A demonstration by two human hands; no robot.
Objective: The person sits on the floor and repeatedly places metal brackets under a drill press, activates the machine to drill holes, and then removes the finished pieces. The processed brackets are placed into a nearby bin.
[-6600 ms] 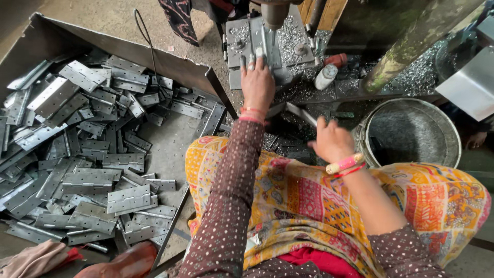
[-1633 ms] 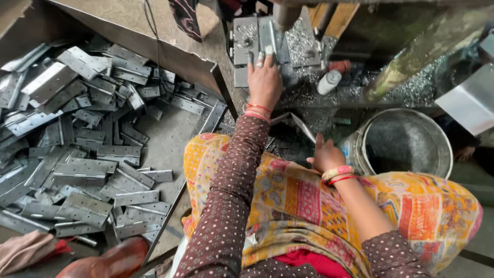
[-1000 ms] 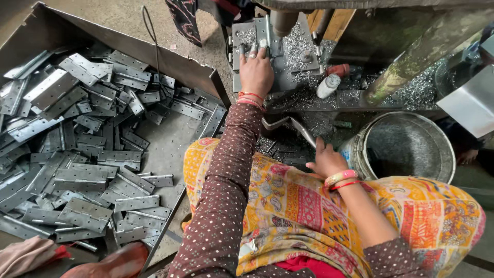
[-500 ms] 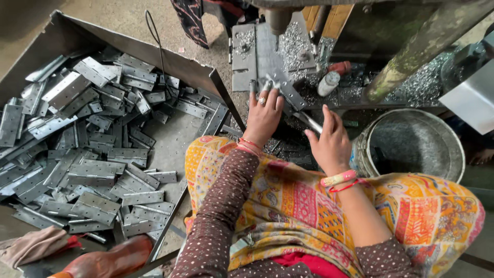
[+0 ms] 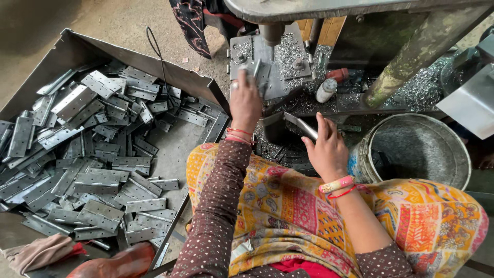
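Left hand (image 5: 245, 103): fingers clamped on a hinge plate (image 5: 259, 73) seated on the press bed (image 5: 267, 67) under the punch. Right hand (image 5: 326, 150): fingers closed on a metal strip (image 5: 300, 125). Many hinges (image 5: 87, 149) are seen left of the fingers in the tray (image 5: 170, 77); most work judged unfinished.

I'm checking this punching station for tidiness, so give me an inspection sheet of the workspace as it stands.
Surface: machine bed strewn with metal shavings.
Job's things: metal hinge piece under the left hand on the bed; another metal strip at the right hand.
Clutter: open metal tray heaped with hinge plates; grey bucket; small white bottle; rag.
Grippers: left hand pressing the piece; right hand gripping the strip.
Cables: black wire over the tray edge.
Surroundings: concrete floor.
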